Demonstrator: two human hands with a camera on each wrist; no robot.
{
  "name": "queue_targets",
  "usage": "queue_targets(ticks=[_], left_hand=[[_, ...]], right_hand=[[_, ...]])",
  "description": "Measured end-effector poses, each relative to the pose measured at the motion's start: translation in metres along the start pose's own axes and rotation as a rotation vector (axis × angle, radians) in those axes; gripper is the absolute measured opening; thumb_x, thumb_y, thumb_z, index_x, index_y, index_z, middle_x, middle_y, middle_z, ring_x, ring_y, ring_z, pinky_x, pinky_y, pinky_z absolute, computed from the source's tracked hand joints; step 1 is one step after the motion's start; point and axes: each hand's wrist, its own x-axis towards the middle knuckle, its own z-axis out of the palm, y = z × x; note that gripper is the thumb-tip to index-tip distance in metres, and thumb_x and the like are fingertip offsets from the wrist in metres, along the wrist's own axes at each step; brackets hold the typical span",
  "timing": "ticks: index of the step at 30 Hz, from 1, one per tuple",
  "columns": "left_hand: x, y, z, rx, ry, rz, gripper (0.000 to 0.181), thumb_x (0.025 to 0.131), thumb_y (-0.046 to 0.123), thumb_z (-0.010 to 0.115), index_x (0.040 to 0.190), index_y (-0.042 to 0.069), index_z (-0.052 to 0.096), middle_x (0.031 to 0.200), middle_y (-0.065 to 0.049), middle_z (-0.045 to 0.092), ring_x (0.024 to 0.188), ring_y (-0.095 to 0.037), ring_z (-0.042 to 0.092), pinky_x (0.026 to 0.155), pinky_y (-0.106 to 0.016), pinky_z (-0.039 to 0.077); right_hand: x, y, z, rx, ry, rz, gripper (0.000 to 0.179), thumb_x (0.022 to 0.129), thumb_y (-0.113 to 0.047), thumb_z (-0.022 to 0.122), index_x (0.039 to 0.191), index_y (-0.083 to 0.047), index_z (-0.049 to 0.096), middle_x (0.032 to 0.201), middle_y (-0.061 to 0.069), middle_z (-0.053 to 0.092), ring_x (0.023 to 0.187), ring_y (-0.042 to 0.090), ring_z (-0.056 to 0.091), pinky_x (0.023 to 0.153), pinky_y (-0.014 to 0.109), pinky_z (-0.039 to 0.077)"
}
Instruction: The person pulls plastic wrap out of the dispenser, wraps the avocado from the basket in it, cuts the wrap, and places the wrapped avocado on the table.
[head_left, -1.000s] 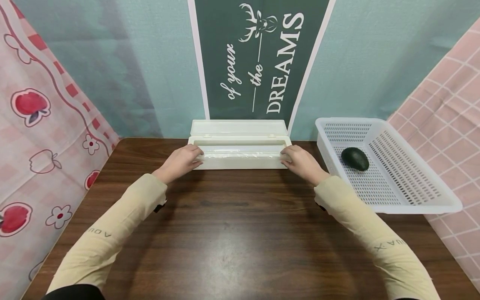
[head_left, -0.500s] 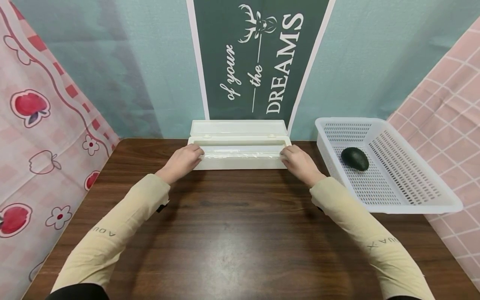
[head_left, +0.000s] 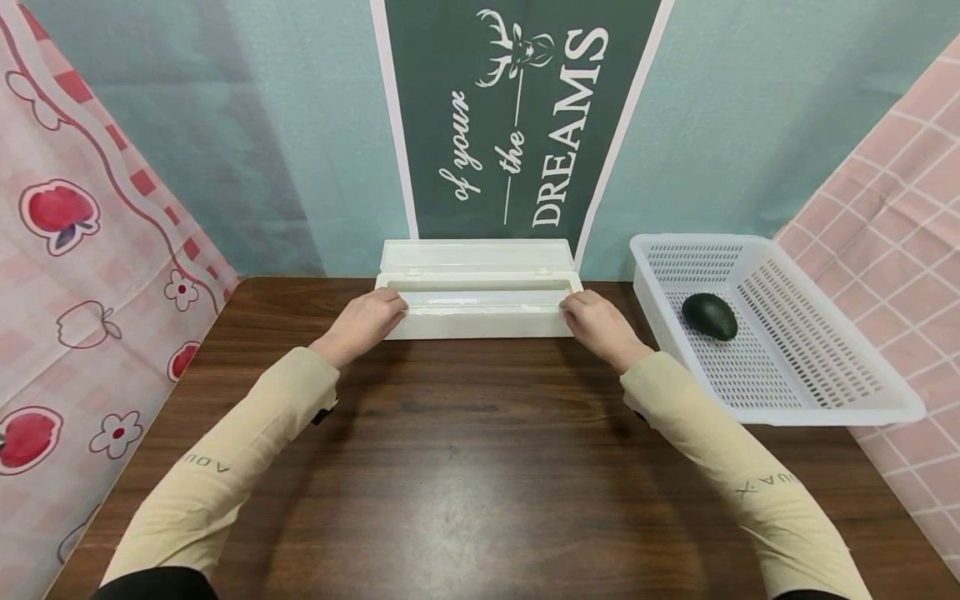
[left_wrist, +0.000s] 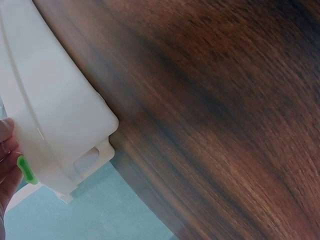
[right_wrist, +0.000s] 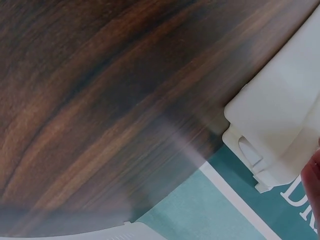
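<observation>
A long white cling film dispenser [head_left: 480, 327] stands at the table's back edge with its lid [head_left: 476, 254] raised. Inside lies a pale roll [head_left: 480, 297], and clear cling film [head_left: 483, 311] shines along the front rim. At the left end, my left hand [head_left: 362, 325] pinches the film's edge with curled fingers. My right hand [head_left: 600, 327] does the same at the other end. The left wrist view has fingertips [left_wrist: 7, 157] beside a small green piece [left_wrist: 26, 170] at the dispenser's end. Only part of the right fingers [right_wrist: 312, 182] enters the right wrist view.
To the right, a white perforated basket [head_left: 832, 417] holds a dark green avocado [head_left: 709, 317]. Brown wood-grain table [head_left: 450, 467] stretches in front of the dispenser. A blue-green cloth [head_left: 315, 167] hangs right behind it, with patterned cloths at both sides.
The right fingers have closed together on the film's edge, and both forearms have shifted slightly inward. The dispenser, basket and avocado stay where they were.
</observation>
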Motion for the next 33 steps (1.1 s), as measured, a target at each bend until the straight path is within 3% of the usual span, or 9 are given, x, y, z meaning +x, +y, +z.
queue_targets(ticks=[8,23,33], left_hand=[[0.000,0.000,0.000,-0.006,0.005,-0.011,0.009,0.089,0.005,0.058,0.087,0.001,0.066,0.084,-0.010,0.062,0.080,-0.025,0.058,0.069,-0.036,0.050],[0.001,0.001,-0.005,-0.037,0.014,-0.027,0.009,0.089,0.006,0.060,0.091,0.000,0.067,0.085,-0.011,0.066,0.080,-0.026,0.061,0.069,-0.037,0.051],[0.001,0.001,-0.008,-0.064,0.061,-0.009,0.006,0.087,0.002,0.061,0.089,-0.001,0.066,0.083,-0.012,0.066,0.078,-0.026,0.060,0.068,-0.037,0.051]], right_hand=[[0.000,0.001,-0.002,0.027,-0.043,0.054,0.007,0.084,0.003,0.061,0.090,0.005,0.064,0.087,0.018,0.064,0.085,0.031,0.060,0.075,0.042,0.050],[0.004,0.005,-0.006,0.044,0.039,0.056,0.010,0.082,0.007,0.061,0.090,0.004,0.065,0.085,0.017,0.066,0.082,0.031,0.061,0.073,0.042,0.051],[0.007,0.006,-0.011,0.066,0.028,0.079,0.011,0.082,0.008,0.060,0.091,0.004,0.066,0.085,0.018,0.066,0.081,0.031,0.062,0.072,0.042,0.051]])
